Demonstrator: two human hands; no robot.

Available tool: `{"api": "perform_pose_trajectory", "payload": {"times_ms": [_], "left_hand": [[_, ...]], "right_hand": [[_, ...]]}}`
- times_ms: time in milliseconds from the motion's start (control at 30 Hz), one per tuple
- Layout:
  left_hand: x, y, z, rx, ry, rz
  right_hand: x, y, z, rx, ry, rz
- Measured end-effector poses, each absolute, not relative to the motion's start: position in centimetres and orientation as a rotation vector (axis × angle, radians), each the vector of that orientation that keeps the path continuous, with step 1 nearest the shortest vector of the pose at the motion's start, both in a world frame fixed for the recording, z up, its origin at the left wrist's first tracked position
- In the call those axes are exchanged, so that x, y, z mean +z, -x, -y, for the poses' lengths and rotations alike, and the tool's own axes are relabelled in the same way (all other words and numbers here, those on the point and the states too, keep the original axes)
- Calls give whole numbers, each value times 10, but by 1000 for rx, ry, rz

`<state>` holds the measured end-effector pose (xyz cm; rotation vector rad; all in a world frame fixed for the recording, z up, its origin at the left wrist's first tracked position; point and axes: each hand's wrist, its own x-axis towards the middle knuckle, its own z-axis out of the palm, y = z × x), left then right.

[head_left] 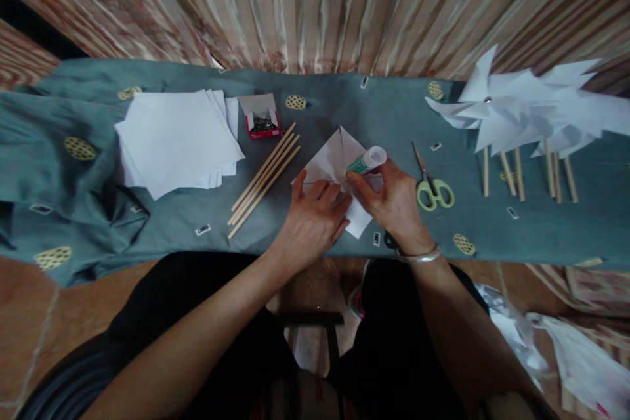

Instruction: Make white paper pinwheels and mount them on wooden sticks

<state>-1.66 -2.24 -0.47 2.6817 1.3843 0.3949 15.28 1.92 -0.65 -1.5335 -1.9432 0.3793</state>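
Left hand (312, 220) flat on the paper (335, 164), right hand (394, 200) clamped round the glue stick (367, 161); too much glue could wrinkle it.

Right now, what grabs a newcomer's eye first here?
At centre, the left hand presses flat on a cut white paper square while the right hand holds a glue stick over it. Far right lies a pile of finished white paper pinwheels on wooden sticks; a stack of white sheets sits left.
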Motion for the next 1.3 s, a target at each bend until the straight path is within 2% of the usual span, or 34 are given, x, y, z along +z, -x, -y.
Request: {"api": "perform_pose_trajectory", "payload": {"times_ms": [400, 867, 1033, 1200, 1300], "left_hand": [[-3, 17, 23, 393, -2646, -1392], [0, 17, 21, 321, -2612, -1399], [0, 18, 21, 337, -2596, -1392], [6, 32, 19, 533, -2599, -1316], [12, 49, 15, 605, -2525, -1392]], "right_hand": [[-9, -148, -21, 361, 1504, 1989], [0, -156, -13, 529, 1441, 2022], [7, -173, -12, 703, 1544, 1499], [19, -191, -18, 1136, 1184, 743], [28, -202, -18, 1294, 1086, 472]]}}
